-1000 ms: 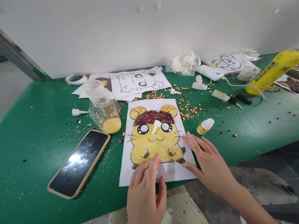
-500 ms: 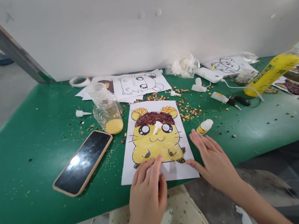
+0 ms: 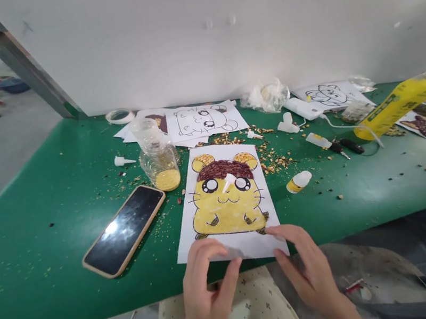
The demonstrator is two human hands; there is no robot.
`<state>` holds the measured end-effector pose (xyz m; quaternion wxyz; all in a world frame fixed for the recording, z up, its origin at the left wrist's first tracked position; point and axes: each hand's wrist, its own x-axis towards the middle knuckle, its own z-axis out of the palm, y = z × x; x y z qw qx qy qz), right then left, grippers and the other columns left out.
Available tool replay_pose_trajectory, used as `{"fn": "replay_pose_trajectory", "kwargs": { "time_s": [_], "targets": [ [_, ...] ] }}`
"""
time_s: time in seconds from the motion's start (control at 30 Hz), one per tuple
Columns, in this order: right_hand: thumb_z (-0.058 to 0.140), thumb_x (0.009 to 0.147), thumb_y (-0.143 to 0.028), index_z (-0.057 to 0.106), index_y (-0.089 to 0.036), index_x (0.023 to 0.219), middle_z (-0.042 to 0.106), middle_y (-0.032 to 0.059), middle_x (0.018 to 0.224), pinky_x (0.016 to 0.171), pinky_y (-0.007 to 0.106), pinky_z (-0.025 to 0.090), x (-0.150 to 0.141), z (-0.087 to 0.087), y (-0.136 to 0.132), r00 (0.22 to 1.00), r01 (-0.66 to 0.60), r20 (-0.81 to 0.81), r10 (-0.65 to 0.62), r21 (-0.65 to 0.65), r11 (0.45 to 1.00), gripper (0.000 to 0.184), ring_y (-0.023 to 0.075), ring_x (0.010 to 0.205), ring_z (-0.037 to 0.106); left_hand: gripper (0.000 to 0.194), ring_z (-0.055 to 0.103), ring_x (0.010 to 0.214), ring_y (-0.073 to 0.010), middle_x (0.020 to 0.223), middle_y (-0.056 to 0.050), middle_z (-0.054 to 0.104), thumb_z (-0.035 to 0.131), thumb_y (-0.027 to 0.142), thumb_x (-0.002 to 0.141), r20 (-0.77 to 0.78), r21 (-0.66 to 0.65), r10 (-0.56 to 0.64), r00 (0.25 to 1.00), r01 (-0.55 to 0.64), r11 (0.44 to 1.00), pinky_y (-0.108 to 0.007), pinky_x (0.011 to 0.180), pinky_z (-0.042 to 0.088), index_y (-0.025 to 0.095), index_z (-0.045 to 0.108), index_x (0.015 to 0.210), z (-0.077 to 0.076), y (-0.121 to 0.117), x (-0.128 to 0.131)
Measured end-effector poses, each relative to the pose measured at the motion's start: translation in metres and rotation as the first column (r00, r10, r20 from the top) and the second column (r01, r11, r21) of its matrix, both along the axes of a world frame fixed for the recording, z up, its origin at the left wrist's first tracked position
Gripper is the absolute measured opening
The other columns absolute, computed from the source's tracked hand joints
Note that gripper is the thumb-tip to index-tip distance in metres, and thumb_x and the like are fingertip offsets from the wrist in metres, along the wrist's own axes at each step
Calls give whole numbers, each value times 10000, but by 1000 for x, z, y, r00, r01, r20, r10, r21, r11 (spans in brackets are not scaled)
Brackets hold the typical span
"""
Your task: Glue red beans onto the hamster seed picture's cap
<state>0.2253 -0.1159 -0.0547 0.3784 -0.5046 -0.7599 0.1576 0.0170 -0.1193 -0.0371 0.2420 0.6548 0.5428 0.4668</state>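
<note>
Two hands, the left (image 3: 219,258) and the right (image 3: 276,241), curve with thumbs parted from fingers at the near edge of the hamster picture (image 3: 232,242), which lies mostly beyond their fingertips on the green table (image 3: 41,251).

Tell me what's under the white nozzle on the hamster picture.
The nozzle lies on the hamster picture, between the eyes, with yellow fill around it and dark red beans above. The patch directly beneath is hidden.

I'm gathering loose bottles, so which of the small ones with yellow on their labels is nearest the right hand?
The front bottle, just right of the hamster sheet. The other bottle lies farther from the right hand, beside the key.
</note>
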Motion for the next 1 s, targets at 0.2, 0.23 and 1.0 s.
{"fn": "replay_pose_trajectory", "kwargs": {
  "time_s": [0.2,0.23,1.0],
  "targets": [
    [494,827,-59,463,-222,1197,634,69,1066,849,364,471,-47,14,3,952,-279,-127,279,15,960,406,204,998,568,109,628,614,-106,680,34,674,604,202,821,27,-67,-65,997,67,995,-184,580,504,218,626,716,2,2,-13],
    [492,827,-62,461,-220,1196,637,69,1056,839,362,476,-53,15,4,941,-310,-141,308,13,951,403,202,983,573,120,642,623,-106,698,36,692,583,194,834,23,-75,-74,997,75,994,-177,587,511,224,645,735,3,4,-16],
    [606,800,-369,531,-187,719,507,0,657,520,226,408,-33,13,24,850,114,-479,-219,-238,965,213,128,601,491,248,646,615,-148,687,-15,703,532,381,823,123,-266,140,983,-103,958,-249,612,536,190,684,778,8,30,-92]
  ]
}}
